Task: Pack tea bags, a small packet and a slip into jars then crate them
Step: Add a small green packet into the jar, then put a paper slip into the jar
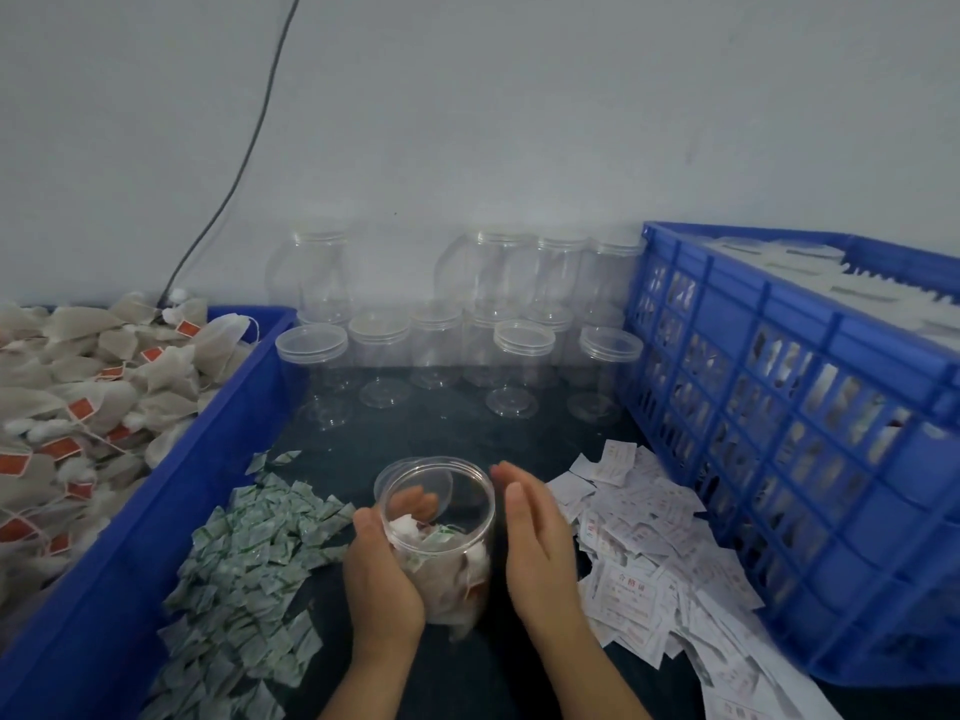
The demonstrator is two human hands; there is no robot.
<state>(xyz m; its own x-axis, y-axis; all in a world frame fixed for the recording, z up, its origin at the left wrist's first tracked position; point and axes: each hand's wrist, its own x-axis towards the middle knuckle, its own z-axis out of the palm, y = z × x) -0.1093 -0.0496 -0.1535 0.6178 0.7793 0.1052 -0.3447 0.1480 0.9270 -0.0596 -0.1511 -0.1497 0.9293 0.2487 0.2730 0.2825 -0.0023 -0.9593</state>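
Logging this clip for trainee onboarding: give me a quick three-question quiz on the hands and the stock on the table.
1. True or false: the left hand grips the jar.
2. The right hand is: A open beside the jar; B curled in a fist; C inside the jar.
3. Fill in: the white slips lie between the jar and the blue ___.
Key: 1 true; 2 A; 3 crate.

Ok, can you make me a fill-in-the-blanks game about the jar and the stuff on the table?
1. The left hand holds a jar with ____ bags inside.
2. The green packets lie to the ____ of the jar.
3. The white slips lie beside the ____ crate.

Missing words: tea, left, blue.
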